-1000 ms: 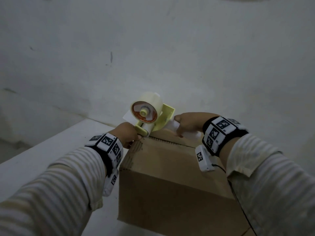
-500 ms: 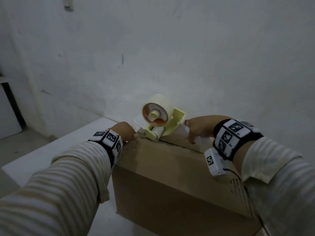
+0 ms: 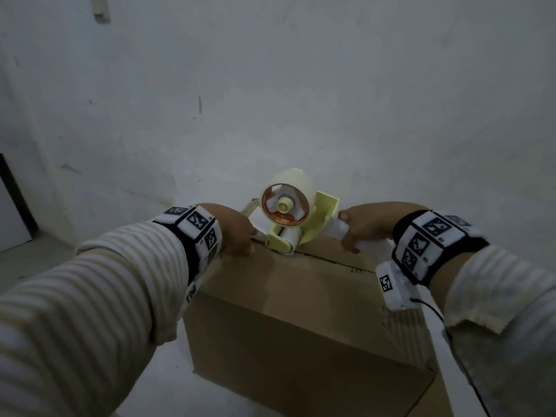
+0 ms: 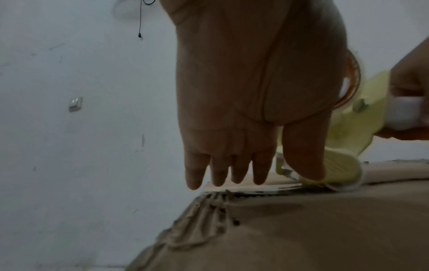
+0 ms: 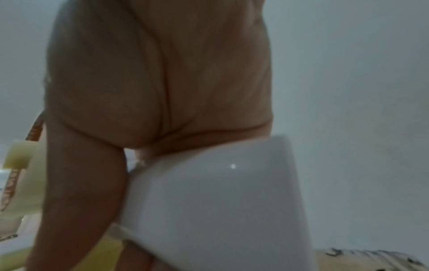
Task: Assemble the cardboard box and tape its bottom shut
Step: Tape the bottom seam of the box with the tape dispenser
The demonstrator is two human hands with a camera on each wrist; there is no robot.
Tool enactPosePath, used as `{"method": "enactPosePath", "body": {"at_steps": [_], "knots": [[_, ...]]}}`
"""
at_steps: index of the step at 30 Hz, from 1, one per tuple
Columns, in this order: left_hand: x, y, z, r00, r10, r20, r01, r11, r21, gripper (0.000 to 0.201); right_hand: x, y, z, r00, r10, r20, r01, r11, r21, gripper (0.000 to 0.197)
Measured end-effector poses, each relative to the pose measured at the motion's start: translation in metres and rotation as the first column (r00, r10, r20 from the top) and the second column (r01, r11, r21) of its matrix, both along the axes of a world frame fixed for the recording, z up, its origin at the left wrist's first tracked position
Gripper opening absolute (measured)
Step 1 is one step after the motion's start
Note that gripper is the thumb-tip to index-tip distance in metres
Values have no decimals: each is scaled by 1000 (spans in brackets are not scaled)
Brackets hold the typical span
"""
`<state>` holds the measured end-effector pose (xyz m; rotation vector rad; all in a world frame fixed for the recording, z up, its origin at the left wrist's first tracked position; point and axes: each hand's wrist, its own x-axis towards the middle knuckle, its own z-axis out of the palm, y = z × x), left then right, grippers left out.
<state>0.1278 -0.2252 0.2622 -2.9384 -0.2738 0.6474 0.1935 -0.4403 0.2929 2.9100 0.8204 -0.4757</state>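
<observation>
A brown cardboard box [image 3: 301, 320] stands on the white surface, its closed flaps facing up with a seam [image 3: 328, 260] along the far side. On that seam near the box's left end rests a yellow tape dispenser [image 3: 298, 224] with a pale tape roll. My right hand [image 3: 364, 227] grips its white handle [image 5: 220, 210]. My left hand [image 3: 234, 233] lies with straight fingers [image 4: 225, 172] over the left end of the seam, the thumb against the dispenser's nose [image 4: 334, 168]. What lies under the left fingertips is hidden.
A white wall [image 3: 270, 100] rises close behind the box, with a switch [image 4: 75, 104] on it. The white table surface [image 3: 162, 371] shows left of the box. A dark opening [image 3: 15, 200] sits at the far left. A cable [image 3: 436, 314] hangs from my right wrist unit.
The view has swung slightly, bringing the room's left side into sight. The dispenser stays at the seam's left end with both hands on their places; the left hand now lies flatter on the box.
</observation>
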Motion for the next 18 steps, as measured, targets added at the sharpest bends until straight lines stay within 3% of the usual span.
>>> {"method": "enactPosePath", "body": {"at_steps": [3,5,10,15,18], "knots": [[6,-16,-7,995,-47,-88,48,999,8,64,4,-6,-4,998,-3,-56,8,996,87,27],[9,-24,-12,992,-29,-120,33,999,28,58,2,-7,-7,998,-13,-58,19,995,100,28],[15,-27,-18,997,-27,-72,28,999,21,52,-2,-11,-14,999,-38,-29,41,994,99,21],[16,-17,-21,998,-20,-61,23,999,41,69,-1,-24,-11,998,-60,-14,61,997,55,19],[18,-9,-23,995,-20,-99,26,998,56,75,0,-45,-6,989,-148,-24,148,989,-9,52]]}}
